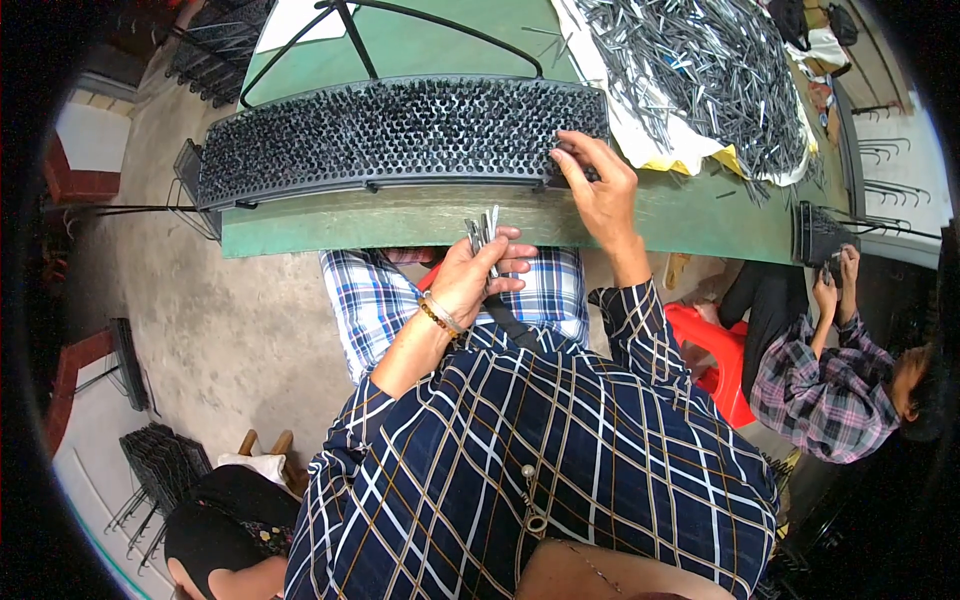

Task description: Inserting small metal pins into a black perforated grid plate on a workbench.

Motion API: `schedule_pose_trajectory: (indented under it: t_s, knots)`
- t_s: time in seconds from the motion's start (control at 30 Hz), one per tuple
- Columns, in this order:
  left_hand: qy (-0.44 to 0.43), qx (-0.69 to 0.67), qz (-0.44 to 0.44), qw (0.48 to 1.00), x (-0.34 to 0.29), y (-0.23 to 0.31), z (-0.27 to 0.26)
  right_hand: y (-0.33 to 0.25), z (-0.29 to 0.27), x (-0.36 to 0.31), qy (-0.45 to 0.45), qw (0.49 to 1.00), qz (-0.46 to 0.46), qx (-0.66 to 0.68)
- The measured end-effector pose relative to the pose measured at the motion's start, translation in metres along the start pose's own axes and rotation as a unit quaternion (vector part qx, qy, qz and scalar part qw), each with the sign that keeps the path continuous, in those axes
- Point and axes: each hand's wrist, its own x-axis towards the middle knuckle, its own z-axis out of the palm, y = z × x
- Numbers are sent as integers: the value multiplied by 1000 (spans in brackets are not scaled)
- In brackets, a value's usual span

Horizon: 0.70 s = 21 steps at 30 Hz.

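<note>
A long black rack (400, 130) with dense rows of small holes or sockets lies across the table in front of me. My left hand (470, 278) is in front of the table's near edge, closed on a small bunch of slim metal pieces (482, 232) that stick up past the thumb. At the rack's right end, my right hand (608, 198) has its thumb and forefinger brought together against the rows. Whatever is between those fingertips is too small and dark to make out.
On the green table (400, 228), a big heap of slim grey metal pieces (700, 75) lies on a white sheet (655, 150) at the right. A co-worker (835, 390) handles a similar rack (825, 235) at far right. A red stool (710, 360) stands between us. More racks (165, 460) stand lower left.
</note>
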Motion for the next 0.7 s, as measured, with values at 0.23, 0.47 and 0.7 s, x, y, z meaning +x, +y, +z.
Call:
schedule_pose_trajectory:
  t_s: [0.23, 0.47, 0.7]
  knots:
    - [-15, 2, -24, 1000, -1, -2, 4, 9, 1, -5, 26, 993, -82, -79]
    - [-43, 34, -61, 997, -6, 4, 9, 9, -1, -10, 3, 978, -127, -163]
    - [-83, 8, -48, 995, -5, 6, 8, -16, 1, -29, -116, 990, 42, 74]
